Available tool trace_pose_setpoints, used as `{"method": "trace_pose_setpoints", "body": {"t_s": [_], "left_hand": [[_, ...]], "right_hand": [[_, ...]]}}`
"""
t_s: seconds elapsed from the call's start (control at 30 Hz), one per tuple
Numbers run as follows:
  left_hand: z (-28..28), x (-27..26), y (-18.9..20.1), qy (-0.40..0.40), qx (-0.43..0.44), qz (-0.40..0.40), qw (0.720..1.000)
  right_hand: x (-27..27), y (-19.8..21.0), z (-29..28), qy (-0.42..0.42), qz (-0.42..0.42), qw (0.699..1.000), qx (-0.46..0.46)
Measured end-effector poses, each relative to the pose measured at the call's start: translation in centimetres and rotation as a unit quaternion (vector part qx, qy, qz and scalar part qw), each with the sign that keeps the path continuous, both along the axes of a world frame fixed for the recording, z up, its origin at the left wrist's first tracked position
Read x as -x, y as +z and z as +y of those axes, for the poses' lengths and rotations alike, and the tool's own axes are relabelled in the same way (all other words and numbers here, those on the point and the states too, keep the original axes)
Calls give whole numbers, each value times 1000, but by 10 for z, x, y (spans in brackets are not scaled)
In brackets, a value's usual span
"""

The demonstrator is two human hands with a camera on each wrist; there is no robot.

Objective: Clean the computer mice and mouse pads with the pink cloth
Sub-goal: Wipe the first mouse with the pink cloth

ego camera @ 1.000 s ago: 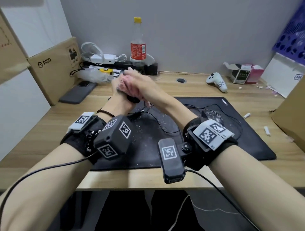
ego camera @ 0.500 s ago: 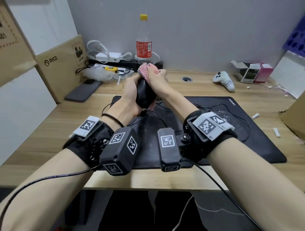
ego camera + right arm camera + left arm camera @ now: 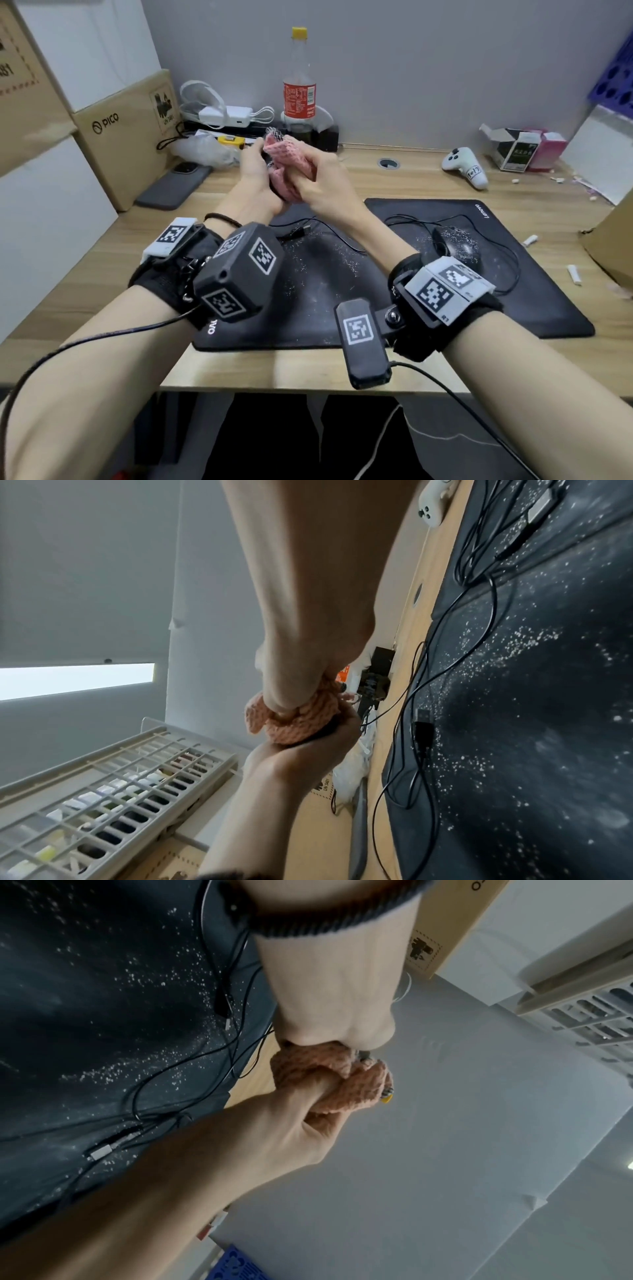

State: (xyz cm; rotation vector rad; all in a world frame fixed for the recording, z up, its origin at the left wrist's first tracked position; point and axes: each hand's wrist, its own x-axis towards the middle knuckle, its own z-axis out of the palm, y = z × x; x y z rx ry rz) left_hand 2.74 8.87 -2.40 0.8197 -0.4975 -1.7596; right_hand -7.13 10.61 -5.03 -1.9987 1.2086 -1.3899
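Both hands are raised above the back of the desk. My left hand (image 3: 258, 171) grips a black mouse (image 3: 327, 730), almost wholly hidden; only a dark sliver shows in the right wrist view. My right hand (image 3: 317, 174) grips the bunched pink cloth (image 3: 291, 161) and presses it against that mouse. Its cable (image 3: 342, 236) trails down onto the left black mouse pad (image 3: 308, 294), which is dusted with white specks. A second black mouse (image 3: 455, 243), also speckled, sits on the right mouse pad (image 3: 534, 274).
A cola bottle (image 3: 299, 85), white chargers (image 3: 226, 113) and a plastic bag (image 3: 205, 152) stand behind the hands. A phone (image 3: 173, 185) and a PICO box (image 3: 126, 137) are at left; a white controller (image 3: 467, 168), small boxes (image 3: 524, 150) and a cardboard box (image 3: 613, 246) at right.
The black mouse showed between the hands half a second ago; the cloth now covers it. My right hand has slid the cloth down over it, and both hands have shifted slightly left.
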Motion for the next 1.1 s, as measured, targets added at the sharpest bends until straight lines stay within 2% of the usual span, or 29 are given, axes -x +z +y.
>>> {"method": "trace_pose_setpoints", "body": {"t_s": [0.07, 0.17, 0.3, 0.37, 0.43, 0.6, 0.77, 0.87, 1.0, 1.1], "left_hand": [[4, 0, -2, -63, 28, -20, 997], [12, -1, -6, -104, 83, -84, 988], [19, -6, -9, -91, 105, -74, 988], [17, -7, -10, -71, 95, -102, 988], [16, -6, -10, -64, 89, -113, 987], [26, 8, -6, -60, 95, -70, 991], [21, 6, -7, -44, 88, -49, 994], [13, 2, -13, -17, 53, -9, 998], [8, -8, -17, 24, -29, 31, 999], [11, -12, -16, 25, -57, 13, 998]], "right_hand": [[2, 2, -6, -8, -16, 1000, 10], [10, 10, -22, -58, -62, 996, -16], [29, 18, -28, -180, -118, 975, -55], [34, 20, -26, -204, -139, 967, -65], [29, 24, -22, -187, -134, 969, -90], [6, 31, -20, -113, -83, 983, -117], [1, 15, -20, -109, 12, 993, -37], [-4, 8, -15, -68, 73, 995, 8], [2, 11, -3, 53, 171, 984, 5], [7, 18, 3, 90, 211, 973, 2]]}}
